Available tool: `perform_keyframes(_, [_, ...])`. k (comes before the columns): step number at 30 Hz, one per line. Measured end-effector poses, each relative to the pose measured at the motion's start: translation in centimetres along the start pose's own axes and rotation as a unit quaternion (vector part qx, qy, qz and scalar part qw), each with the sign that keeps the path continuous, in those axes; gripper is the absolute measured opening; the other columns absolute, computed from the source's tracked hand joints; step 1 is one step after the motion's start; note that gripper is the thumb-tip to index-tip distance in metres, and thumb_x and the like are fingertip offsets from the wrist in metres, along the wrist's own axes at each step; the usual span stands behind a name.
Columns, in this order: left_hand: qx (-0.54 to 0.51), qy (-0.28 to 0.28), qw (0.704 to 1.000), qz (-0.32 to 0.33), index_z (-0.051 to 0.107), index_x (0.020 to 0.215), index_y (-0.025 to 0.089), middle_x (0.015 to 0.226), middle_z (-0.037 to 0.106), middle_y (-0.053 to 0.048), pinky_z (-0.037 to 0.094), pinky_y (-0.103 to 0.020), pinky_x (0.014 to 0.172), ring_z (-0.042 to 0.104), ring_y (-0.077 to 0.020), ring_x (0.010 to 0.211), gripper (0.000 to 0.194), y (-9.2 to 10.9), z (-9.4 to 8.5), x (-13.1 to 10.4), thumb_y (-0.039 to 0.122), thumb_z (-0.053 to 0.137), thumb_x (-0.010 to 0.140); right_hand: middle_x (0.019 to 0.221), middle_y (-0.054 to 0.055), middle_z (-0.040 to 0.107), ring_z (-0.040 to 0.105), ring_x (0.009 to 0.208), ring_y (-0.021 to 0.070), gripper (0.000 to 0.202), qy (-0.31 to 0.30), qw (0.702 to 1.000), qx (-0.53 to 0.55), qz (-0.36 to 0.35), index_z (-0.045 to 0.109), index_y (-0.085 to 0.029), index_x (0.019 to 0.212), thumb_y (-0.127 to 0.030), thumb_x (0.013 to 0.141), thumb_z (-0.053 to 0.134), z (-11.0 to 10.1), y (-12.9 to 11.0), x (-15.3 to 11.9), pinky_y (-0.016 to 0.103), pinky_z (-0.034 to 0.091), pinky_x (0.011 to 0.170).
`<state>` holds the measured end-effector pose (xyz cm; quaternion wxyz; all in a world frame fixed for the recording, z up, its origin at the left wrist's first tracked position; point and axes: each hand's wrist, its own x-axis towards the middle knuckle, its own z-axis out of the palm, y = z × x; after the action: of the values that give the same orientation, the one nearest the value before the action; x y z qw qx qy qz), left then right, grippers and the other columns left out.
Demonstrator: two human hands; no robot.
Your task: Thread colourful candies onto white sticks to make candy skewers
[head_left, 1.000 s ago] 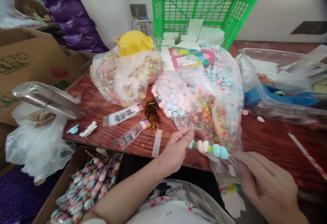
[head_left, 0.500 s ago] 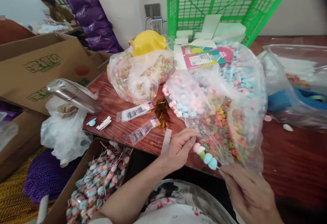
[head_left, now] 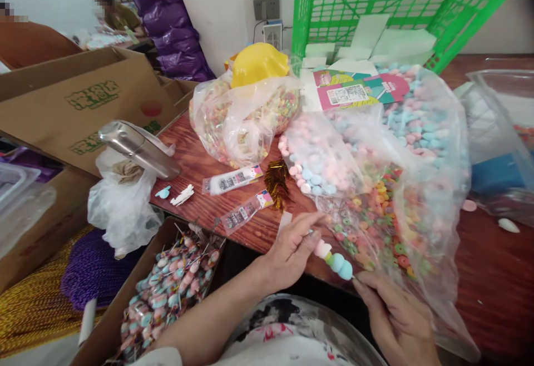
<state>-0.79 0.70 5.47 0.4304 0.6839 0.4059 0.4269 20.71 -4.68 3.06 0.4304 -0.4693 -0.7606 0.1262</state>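
Note:
A candy skewer (head_left: 337,263) is held slanting between my hands over the table's front edge. Pink and white marshmallows, a yellow-green gummy ring and two light blue marshmallows are threaded on it. My left hand (head_left: 290,250) is closed at the pink end, thumb and fingers pinched; a bit of light blue shows by the thumb tip. My right hand (head_left: 394,313) pinches the thin stick just below the blue marshmallows. Just beyond the skewer lie gummy rings (head_left: 390,230) and a clear bag of pink and blue marshmallows (head_left: 317,157).
At lower left, a box (head_left: 98,321) holds many finished skewers. On the table are a steel flask (head_left: 142,152), printed sachets (head_left: 246,213), gold twist ties (head_left: 277,183) and a bag of gummy rings (head_left: 250,115). A green basket (head_left: 298,26) stands behind. Co-workers sit at far left.
The view has swung left, so the table things appear further right. Both hands keep their hold on the skewer, and a light blue bit now shows at my left thumb.

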Motion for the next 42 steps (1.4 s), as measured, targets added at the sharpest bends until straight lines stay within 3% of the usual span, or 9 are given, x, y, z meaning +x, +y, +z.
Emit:
perform_keyframes(2, [0.182, 0.054, 0.981, 0.029, 0.044, 0.139, 0.02, 0.134, 0.053, -0.014, 0.04, -0.043, 0.105, 0.049, -0.0255, 0.123, 0.048, -0.5, -2.5, -0.4, 0.037, 0.049, 0.095, 0.079, 0.002, 0.071, 0.07, 0.067, 0.016, 0.011, 0.03, 0.999, -0.032, 0.011, 0.066, -0.02, 0.092, -0.014, 0.087, 0.059, -0.3, 0.8, -0.1, 0.023, 0.055, 0.064])
perform_keyframes(4, [0.376, 0.112, 0.919, 0.017, 0.05, 0.133, 0.016, 0.127, 0.056, -0.016, 0.04, -0.048, 0.103, 0.048, -0.03, 0.118, 0.052, -1.5, -5.2, -0.7, 0.041, 0.06, 0.087, 0.08, 0.003, 0.071, 0.07, 0.067, 0.0165, 0.009, 0.047, 0.997, -0.063, 0.023, 0.066, -0.019, 0.092, -0.018, 0.087, 0.059, -1.0, 1.8, -0.3, 0.024, 0.055, 0.065])
perform_keyframes(7, [0.551, 0.08, 0.828, -0.066, 0.06, 0.12, 0.015, 0.108, 0.062, -0.014, 0.048, -0.045, 0.09, 0.055, -0.0282, 0.102, 0.034, -3.3, -8.6, -1.4, 0.029, 0.055, 0.089, 0.08, 0.004, 0.072, 0.07, 0.065, 0.0166, 0.01, 0.041, 0.995, -0.087, 0.021, 0.067, -0.018, 0.092, -0.021, 0.088, 0.059, -1.6, 2.9, -0.8, 0.024, 0.055, 0.065])
perform_keyframes(9, [0.589, 0.053, 0.803, -0.079, 0.061, 0.118, 0.016, 0.098, 0.064, -0.012, 0.05, -0.04, 0.085, 0.057, -0.0247, 0.093, 0.03, -4.3, -9.8, -1.9, 0.019, 0.047, 0.092, 0.079, 0.003, 0.073, 0.07, 0.064, 0.0167, 0.01, 0.035, 0.996, -0.087, 0.004, 0.068, -0.018, 0.092, -0.021, 0.087, 0.06, -1.4, 3.0, -1.0, 0.025, 0.055, 0.065])
perform_keyframes(19, [0.65, 0.043, 0.754, -0.085, 0.06, 0.119, 0.016, 0.097, 0.066, -0.011, 0.049, -0.038, 0.079, 0.059, -0.0242, 0.088, 0.033, -3.9, -9.1, -3.2, 0.015, 0.042, 0.091, 0.082, 0.003, 0.073, 0.071, 0.068, 0.0184, 0.01, 0.051, 0.995, -0.087, -0.012, 0.068, -0.02, 0.094, -0.017, 0.086, 0.063, -1.2, 2.8, -1.5, 0.029, 0.056, 0.071])
perform_keyframes(25, [0.612, 0.067, 0.788, -0.025, 0.065, 0.102, 0.015, 0.09, 0.068, -0.01, 0.05, -0.037, 0.079, 0.061, -0.0233, 0.086, 0.026, -3.7, -8.7, -3.4, 0.011, 0.042, 0.09, 0.084, 0.004, 0.073, 0.07, 0.07, 0.019, 0.01, 0.07, 0.994, -0.089, -0.003, 0.069, -0.019, 0.094, -0.018, 0.086, 0.063, -2.2, 3.1, -2.3, 0.031, 0.055, 0.072])
perform_keyframes(29, [0.551, 0.05, 0.829, 0.083, 0.064, 0.097, 0.016, 0.095, 0.068, -0.011, 0.048, -0.038, 0.083, 0.059, -0.0233, 0.091, 0.024, -2.9, -4.9, -2.9, 0.01, 0.042, 0.089, 0.083, 0.003, 0.072, 0.069, 0.07, 0.018, 0.009, 0.096, 0.991, -0.069, 0.058, 0.07, -0.02, 0.091, -0.017, 0.085, 0.064, -2.7, 3.1, -2.8, 0.03, 0.055, 0.071])
perform_keyframes(34, [0.536, 0.002, 0.835, 0.124, 0.064, 0.104, 0.016, 0.088, 0.067, -0.008, 0.047, -0.036, 0.074, 0.058, -0.0217, 0.082, 0.026, -2.6, -0.3, -2.7, 0.01, 0.044, 0.089, 0.08, 0.002, 0.072, 0.069, 0.065, 0.0174, 0.006, 0.135, 0.981, -0.059, 0.128, 0.071, -0.02, 0.088, -0.02, 0.084, 0.065, -3.6, 3.0, -3.0, 0.028, 0.057, 0.065])
perform_keyframes(42, [0.451, 0.038, 0.886, 0.102, 0.064, 0.076, 0.016, 0.073, 0.061, -0.005, 0.047, -0.03, 0.069, 0.055, -0.0163, 0.072, 0.02, -3.1, -1.5, -2.4, 0.014, 0.05, 0.091, 0.074, 0.0, 0.07, 0.067, 0.061, 0.0141, 0.007, 0.086, 0.993, -0.004, 0.087, 0.069, -0.02, 0.085, -0.015, 0.083, 0.064, -3.3, 3.2, -3.2, 0.022, 0.054, 0.06])
